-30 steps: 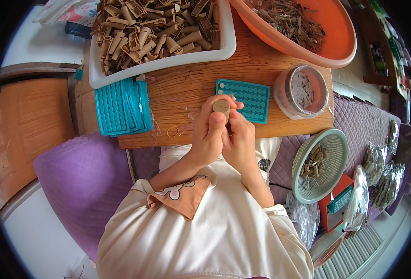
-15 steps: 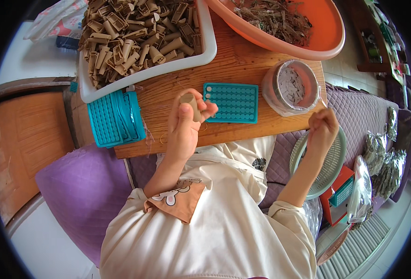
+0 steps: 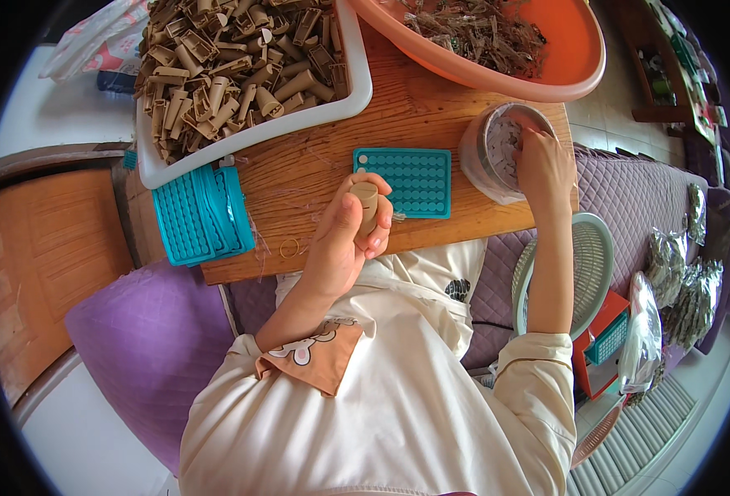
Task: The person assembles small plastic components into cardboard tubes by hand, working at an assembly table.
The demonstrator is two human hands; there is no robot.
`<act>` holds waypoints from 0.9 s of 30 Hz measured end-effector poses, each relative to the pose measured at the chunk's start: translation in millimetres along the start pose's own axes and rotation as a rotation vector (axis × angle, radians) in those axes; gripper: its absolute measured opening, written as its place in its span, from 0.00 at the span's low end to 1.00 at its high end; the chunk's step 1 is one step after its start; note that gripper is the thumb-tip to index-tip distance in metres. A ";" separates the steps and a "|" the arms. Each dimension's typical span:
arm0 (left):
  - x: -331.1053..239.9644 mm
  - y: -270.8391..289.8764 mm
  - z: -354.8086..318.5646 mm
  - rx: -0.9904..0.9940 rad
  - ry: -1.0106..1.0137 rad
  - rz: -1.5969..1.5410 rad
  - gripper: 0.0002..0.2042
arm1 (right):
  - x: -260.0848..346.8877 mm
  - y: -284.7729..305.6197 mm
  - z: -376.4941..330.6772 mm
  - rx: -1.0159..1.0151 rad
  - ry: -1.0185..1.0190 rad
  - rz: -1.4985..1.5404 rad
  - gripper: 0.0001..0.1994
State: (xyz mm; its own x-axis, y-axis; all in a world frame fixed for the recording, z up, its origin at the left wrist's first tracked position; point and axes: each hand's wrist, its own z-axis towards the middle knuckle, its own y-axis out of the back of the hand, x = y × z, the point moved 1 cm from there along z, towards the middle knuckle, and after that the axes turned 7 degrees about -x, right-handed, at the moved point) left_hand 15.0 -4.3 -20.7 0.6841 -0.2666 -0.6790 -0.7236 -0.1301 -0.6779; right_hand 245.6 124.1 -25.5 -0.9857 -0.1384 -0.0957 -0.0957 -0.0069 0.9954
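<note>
My left hand (image 3: 345, 231) is closed around a tan plastic tube-shaped part (image 3: 365, 198), its flat end facing up, just in front of a teal tray (image 3: 414, 183). That tray has rows of small round wells, with a few pale discs along its left edge. Over at the right, my right hand (image 3: 546, 161) reaches across the rim of a round tub (image 3: 490, 169) wrapped in clear plastic. Its fingers are bent together down at the small pale grey pieces (image 3: 501, 149) inside; whatever the fingertips pinch is too small to make out.
A white bin (image 3: 257, 132) heaped with tan plastic parts (image 3: 224, 74) stands at the far left of the wooden table (image 3: 299, 178). Beside it are stacked teal trays (image 3: 204, 217). An orange basin (image 3: 575, 50) holds brownish film-like strips. A pale green basket (image 3: 592, 264) sits at my right.
My right hand has moved away from me and a little left, from above the basket into the tub. My left hand has shifted right and slightly nearer, still holding the tan part.
</note>
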 end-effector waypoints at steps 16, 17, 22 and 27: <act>-15.0 10.0 1.2 0.004 0.398 -0.720 0.15 | 0.7 37.8 -17.7 -0.323 0.082 0.665 0.06; -15.1 11.1 1.0 0.002 0.395 -0.721 0.15 | 4.1 41.7 -20.5 -0.322 0.085 0.666 0.06; -13.1 13.6 2.6 0.091 0.577 -0.923 0.15 | 40.2 54.8 -36.5 -0.356 0.142 1.040 0.06; -12.7 12.1 0.3 0.140 0.614 -0.981 0.17 | 85.8 66.3 -52.5 -0.278 0.348 1.169 0.08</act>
State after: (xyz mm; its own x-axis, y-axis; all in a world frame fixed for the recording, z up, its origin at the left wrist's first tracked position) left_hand -2.4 -2.2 -20.3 0.7569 -0.5329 0.3783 0.1334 -0.4407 -0.8877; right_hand 162.0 59.7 32.7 -0.3681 -0.4563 0.8101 0.8854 0.0938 0.4552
